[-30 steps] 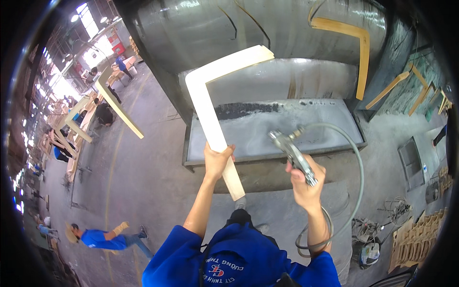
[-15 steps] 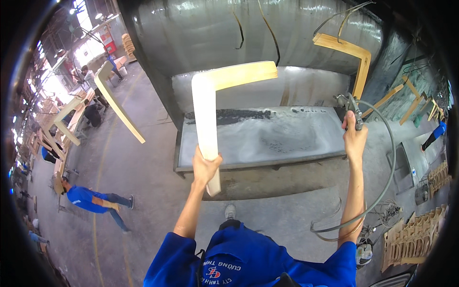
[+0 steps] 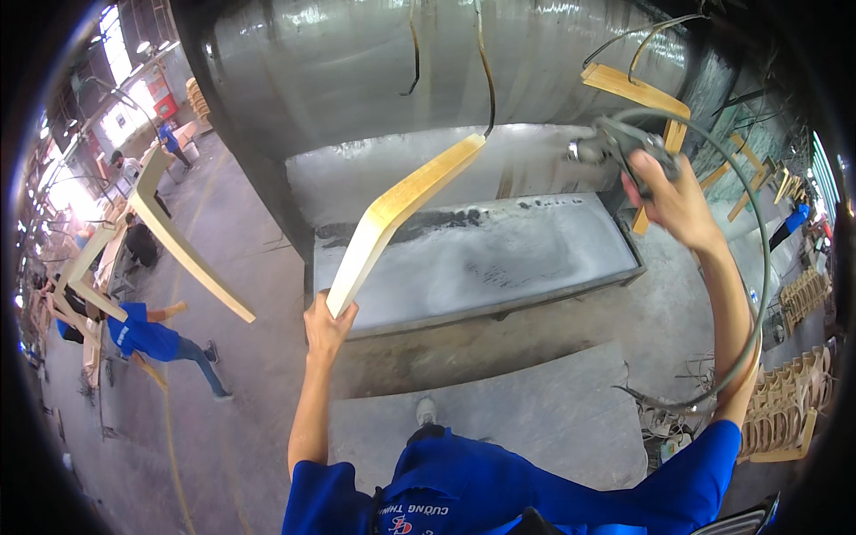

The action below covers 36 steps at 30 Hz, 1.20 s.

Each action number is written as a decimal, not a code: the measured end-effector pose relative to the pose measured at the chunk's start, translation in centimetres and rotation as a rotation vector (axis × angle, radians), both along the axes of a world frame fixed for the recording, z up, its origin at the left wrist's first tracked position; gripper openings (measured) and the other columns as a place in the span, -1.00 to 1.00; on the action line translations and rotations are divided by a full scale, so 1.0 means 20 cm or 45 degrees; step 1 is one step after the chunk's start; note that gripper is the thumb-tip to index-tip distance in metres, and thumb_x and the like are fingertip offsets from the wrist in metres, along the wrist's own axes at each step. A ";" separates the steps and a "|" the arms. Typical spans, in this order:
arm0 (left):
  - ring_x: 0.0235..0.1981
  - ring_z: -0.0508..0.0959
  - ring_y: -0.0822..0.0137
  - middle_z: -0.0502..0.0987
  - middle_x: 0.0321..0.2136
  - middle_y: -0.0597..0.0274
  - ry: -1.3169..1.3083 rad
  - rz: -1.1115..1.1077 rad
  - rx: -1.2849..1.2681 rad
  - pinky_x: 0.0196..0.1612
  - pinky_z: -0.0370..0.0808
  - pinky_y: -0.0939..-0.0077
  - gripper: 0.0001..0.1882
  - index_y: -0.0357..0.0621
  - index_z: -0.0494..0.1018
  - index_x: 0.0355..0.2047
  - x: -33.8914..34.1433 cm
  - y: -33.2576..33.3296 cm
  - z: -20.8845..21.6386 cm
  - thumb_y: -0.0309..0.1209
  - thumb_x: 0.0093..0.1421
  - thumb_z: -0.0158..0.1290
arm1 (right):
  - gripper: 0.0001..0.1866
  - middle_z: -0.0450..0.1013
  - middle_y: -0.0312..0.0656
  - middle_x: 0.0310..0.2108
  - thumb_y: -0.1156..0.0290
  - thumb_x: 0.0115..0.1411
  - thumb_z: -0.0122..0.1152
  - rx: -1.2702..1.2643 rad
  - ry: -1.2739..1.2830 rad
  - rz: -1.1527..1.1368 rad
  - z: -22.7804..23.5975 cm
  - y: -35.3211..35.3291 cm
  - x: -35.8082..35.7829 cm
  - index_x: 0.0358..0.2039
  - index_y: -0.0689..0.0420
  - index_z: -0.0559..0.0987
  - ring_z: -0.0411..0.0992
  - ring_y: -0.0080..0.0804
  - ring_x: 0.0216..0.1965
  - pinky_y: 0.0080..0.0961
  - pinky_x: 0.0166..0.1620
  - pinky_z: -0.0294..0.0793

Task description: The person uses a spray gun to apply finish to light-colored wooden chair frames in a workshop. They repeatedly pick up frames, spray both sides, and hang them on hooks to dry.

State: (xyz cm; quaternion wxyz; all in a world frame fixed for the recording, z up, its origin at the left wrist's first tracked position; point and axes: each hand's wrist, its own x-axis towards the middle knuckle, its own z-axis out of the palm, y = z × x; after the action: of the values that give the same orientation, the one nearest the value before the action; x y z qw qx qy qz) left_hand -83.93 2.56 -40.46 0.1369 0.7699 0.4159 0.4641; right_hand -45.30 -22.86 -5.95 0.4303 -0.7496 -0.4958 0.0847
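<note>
My left hand [image 3: 328,325] is closed around the lower end of a pale bent wooden part [image 3: 385,217], shaped like a chair leg. The part slants up and away to the right; its far tip meets the lower end of a dangling wire hook [image 3: 489,80], though I cannot tell whether it is attached. Up on the right, my right hand [image 3: 673,201] grips a metal spray gun [image 3: 624,147] whose nozzle points left. A grey hose [image 3: 765,245] loops from the gun down past my right forearm. Behind the gun hangs a second bent wooden part [image 3: 624,87], partly covered by it.
A metal spray booth holds a low, whitish-stained tray [image 3: 526,259] ahead of me. Another bent wooden part [image 3: 192,245] hangs at left, near a person in a blue shirt [image 3: 147,334]. Stacked wooden frames [image 3: 785,410] stand at lower right.
The wooden part in my left hand has turned and tilted, its far end now at the wire hook. My right hand has raised the spray gun and turned it left.
</note>
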 end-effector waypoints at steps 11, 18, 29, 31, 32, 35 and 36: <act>-0.34 0.60 0.13 0.57 -0.28 0.15 0.329 -0.095 1.156 -0.28 0.53 0.22 -0.68 -0.16 0.43 -0.21 0.04 0.27 0.38 -0.59 0.02 0.25 | -0.30 0.25 -0.23 -0.71 -0.24 0.28 0.25 -0.235 -0.845 0.069 0.17 0.44 0.18 -0.41 0.32 0.61 0.24 -0.39 -0.59 -0.32 -0.42 0.29; -0.25 0.59 0.12 0.58 -0.23 0.13 0.397 -0.112 1.451 -0.12 0.55 0.13 -0.76 -0.12 0.40 -0.29 0.17 0.39 0.58 -0.57 0.09 0.23 | -0.32 0.51 -0.15 -0.60 -0.19 0.13 0.42 -0.026 -1.069 0.349 0.21 -0.21 -0.08 -0.22 0.31 0.67 0.52 -0.22 -0.51 -0.31 -0.33 0.48; -0.29 0.61 0.06 0.61 -0.31 0.12 0.213 -0.055 0.909 -0.14 0.54 0.19 -0.80 -0.18 0.49 -0.37 0.31 0.38 0.31 -0.52 0.03 0.30 | -0.22 0.51 -0.15 -0.55 -0.27 -0.03 0.49 -0.245 -0.345 0.472 -0.07 -0.89 -0.20 -0.23 0.31 0.62 0.51 -0.26 -0.58 -0.40 -0.45 0.45; -0.33 0.64 0.11 0.62 -0.36 0.08 -0.003 -0.064 0.676 -0.17 0.56 0.24 -0.76 -0.18 0.51 -0.35 0.38 0.33 0.17 -0.50 0.00 0.35 | -0.13 0.50 -0.18 -0.56 -0.40 -0.02 0.38 -0.184 -0.183 0.292 -0.18 -0.97 -0.16 -0.22 0.32 0.62 0.49 -0.36 -0.58 -0.44 -0.46 0.43; -0.35 0.64 0.16 0.63 -0.37 0.09 -0.090 -0.086 0.371 -0.19 0.56 0.28 -0.74 -0.19 0.52 -0.33 0.41 0.30 0.11 -0.48 0.00 0.36 | -0.09 0.50 -0.21 -0.56 -0.45 -0.01 0.33 -0.176 -0.090 0.200 -0.24 -0.99 -0.15 -0.22 0.33 0.62 0.47 -0.43 -0.60 -0.48 -0.49 0.41; -0.38 0.65 0.33 0.67 -0.40 0.13 -0.350 -0.286 -0.265 -0.24 0.58 0.39 -0.69 -0.23 0.53 -0.28 0.52 0.23 -0.01 -0.45 -0.01 0.40 | -0.02 0.50 -0.27 -0.56 -0.55 0.02 0.19 -0.030 0.147 0.013 -0.46 -1.04 -0.12 -0.23 0.34 0.61 0.40 -0.60 -0.65 -0.57 -0.58 0.32; -0.38 0.65 0.39 0.68 -0.40 0.15 -0.403 -0.391 -0.385 -0.25 0.57 0.44 -0.68 -0.24 0.54 -0.28 0.56 0.22 -0.03 -0.44 0.00 0.40 | -0.01 0.50 -0.29 -0.56 -0.57 0.02 0.18 0.037 0.235 -0.037 -0.54 -1.04 -0.12 -0.23 0.34 0.62 0.37 -0.64 -0.66 -0.60 -0.61 0.29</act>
State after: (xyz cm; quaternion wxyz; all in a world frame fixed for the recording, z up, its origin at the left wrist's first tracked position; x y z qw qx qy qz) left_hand -72.78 7.02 -41.03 0.3825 0.7128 0.3322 0.4851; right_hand -47.75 -43.70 -16.84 0.4861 -0.7394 -0.4443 0.1401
